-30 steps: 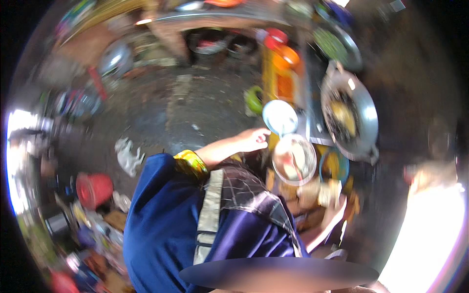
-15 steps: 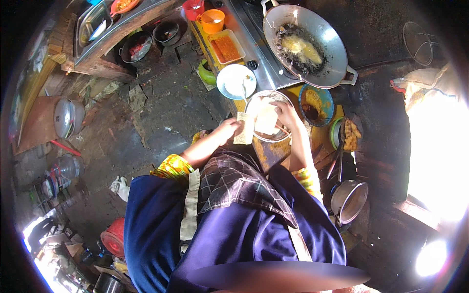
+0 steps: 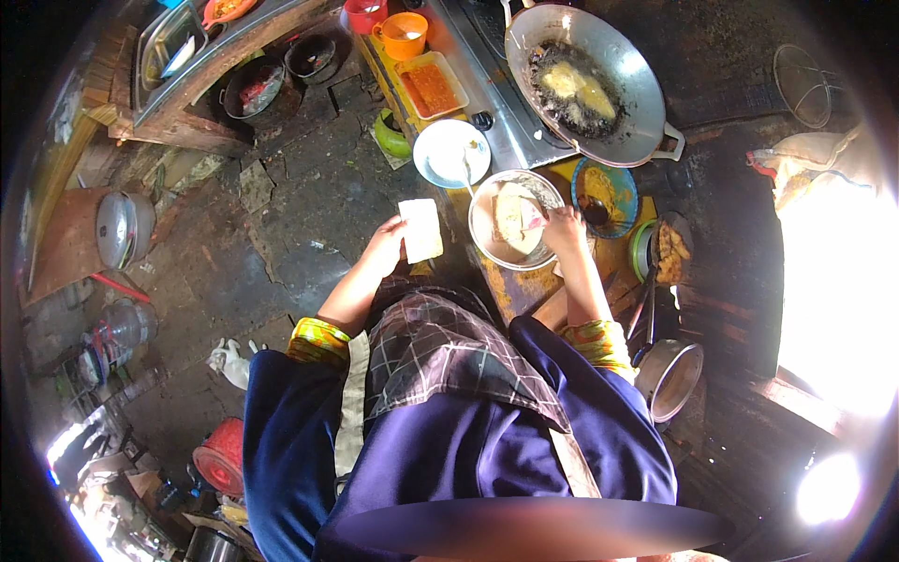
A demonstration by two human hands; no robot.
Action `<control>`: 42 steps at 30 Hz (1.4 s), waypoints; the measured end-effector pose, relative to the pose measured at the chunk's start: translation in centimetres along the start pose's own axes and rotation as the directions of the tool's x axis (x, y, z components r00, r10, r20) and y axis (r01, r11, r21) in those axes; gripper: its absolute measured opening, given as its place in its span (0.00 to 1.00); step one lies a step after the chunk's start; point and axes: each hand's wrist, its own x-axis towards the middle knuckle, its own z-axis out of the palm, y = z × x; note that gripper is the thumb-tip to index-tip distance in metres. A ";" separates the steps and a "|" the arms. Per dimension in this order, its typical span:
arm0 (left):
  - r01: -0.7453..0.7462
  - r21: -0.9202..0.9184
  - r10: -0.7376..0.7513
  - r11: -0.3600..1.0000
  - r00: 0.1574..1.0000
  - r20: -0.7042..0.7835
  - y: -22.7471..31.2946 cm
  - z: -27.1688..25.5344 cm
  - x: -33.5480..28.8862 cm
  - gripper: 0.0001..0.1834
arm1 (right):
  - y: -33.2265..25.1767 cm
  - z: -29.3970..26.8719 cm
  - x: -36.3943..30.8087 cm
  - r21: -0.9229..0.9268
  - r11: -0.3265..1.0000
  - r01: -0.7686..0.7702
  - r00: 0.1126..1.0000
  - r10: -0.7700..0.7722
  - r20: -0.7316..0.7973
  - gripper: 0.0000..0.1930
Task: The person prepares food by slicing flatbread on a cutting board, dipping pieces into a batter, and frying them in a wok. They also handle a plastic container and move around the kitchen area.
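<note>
Both hands are out in front of a blue top and checked apron: the left hand [image 3: 382, 251] pinches a pale, flat square sheet [image 3: 420, 230] by its lower edge, holding it up over the dark floor just left of the counter, while the right hand [image 3: 565, 228] curls down at the rim of a metal bowl [image 3: 487, 245], fingers closed on the pale folded piece [image 3: 515, 215] lying inside. Just beyond the bowl sits a white plate [image 3: 451, 154] with a spoon across it, and to the right a blue-rimmed dish [image 3: 605, 190] of dark sauce. Farther back, a rectangular tray [image 3: 431, 86] of orange paste lies beside an orange cup [image 3: 404, 36]. A big wok [image 3: 585, 82] stands on the stove with yellow pieces frying in dark oil.
</note>
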 end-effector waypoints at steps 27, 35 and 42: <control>-0.057 0.016 0.056 0.998 0.998 0.036 0.0 -1.6 0.3 0.16 | -3.4 7.4 2.8 0.513 0.854 -0.083 0.996 0.053 0.073 0.16; -0.040 0.022 0.041 0.999 0.999 -0.023 0.0 -1.1 -0.1 0.16 | -4.6 7.9 4.8 0.461 0.881 -0.110 0.965 -0.017 0.263 0.25; -0.030 0.051 0.030 0.998 1.000 0.006 0.3 -0.5 -0.7 0.17 | -6.6 8.6 3.5 0.659 0.748 -0.084 0.959 -0.119 0.257 0.30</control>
